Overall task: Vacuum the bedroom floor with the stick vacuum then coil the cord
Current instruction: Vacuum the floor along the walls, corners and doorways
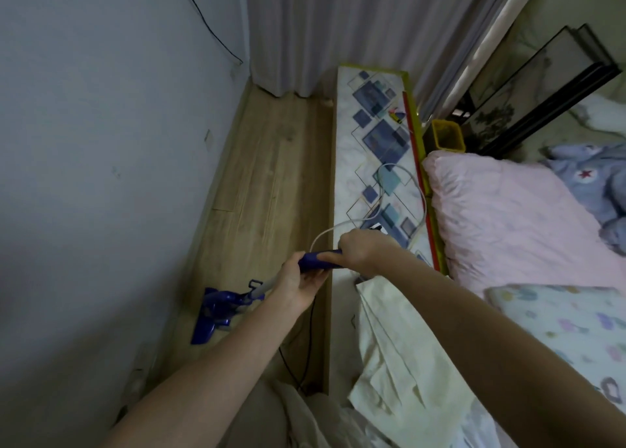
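Two hands hold one blue vacuum (216,307). The left hand (298,286) is wrapped around the pole just under the blue handle (318,259). The right hand (364,249) grips the top end of the handle. The vacuum head sits on the wood floor (267,183) near the wall (101,142). One white cord (399,190) loops over the patterned ledge (376,135). Two pillows (508,217) lie on the bed.

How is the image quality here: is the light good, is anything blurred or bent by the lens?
Head view: dim, cool, even light, no glare and no hard shadows. The wide lens bends the curtain and wall lines. Overall soft; the vacuum head looks slightly smeared. Both hands, left and right, on the handle are clear enough.
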`<state>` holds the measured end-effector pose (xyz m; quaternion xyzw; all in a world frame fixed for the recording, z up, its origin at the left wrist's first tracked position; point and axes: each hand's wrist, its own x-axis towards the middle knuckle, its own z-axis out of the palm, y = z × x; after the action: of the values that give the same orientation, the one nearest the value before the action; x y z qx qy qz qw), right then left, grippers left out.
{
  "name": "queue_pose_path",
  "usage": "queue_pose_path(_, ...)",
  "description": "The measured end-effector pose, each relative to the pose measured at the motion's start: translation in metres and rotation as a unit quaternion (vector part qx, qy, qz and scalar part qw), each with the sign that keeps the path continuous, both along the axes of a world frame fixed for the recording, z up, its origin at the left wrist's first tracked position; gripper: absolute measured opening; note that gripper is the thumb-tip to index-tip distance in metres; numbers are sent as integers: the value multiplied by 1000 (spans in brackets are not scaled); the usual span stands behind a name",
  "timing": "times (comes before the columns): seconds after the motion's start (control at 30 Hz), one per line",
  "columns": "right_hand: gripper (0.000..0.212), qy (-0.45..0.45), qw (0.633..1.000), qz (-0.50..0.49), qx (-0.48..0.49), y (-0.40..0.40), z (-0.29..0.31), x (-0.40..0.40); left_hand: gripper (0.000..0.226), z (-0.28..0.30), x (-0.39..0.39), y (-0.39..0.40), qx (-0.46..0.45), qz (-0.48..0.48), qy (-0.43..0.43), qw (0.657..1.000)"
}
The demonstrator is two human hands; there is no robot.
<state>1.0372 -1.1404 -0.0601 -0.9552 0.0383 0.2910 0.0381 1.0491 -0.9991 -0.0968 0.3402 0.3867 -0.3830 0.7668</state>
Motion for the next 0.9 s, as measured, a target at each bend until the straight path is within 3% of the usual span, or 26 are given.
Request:
queue_pose_path(0.37,73,-15,999,-11,-40,-47,-3,-26,11,8,-23,-43,-32,-33,8,999)
queue_pose_path(0.53,75,-2,1000,-13,-18,-30,-7,-22,20,-1,-17,-30,-9,-32,-1,999)
queue_pose_path(0.67,67,1,1000,22,-6,-4,-6,-1,8,-3,-4,-4,2,7,-2,1000)
queue_pose_path(0.9,67,-9,998,17,51,34,-26,31,7,-12,21,37,24,34,-16,999)
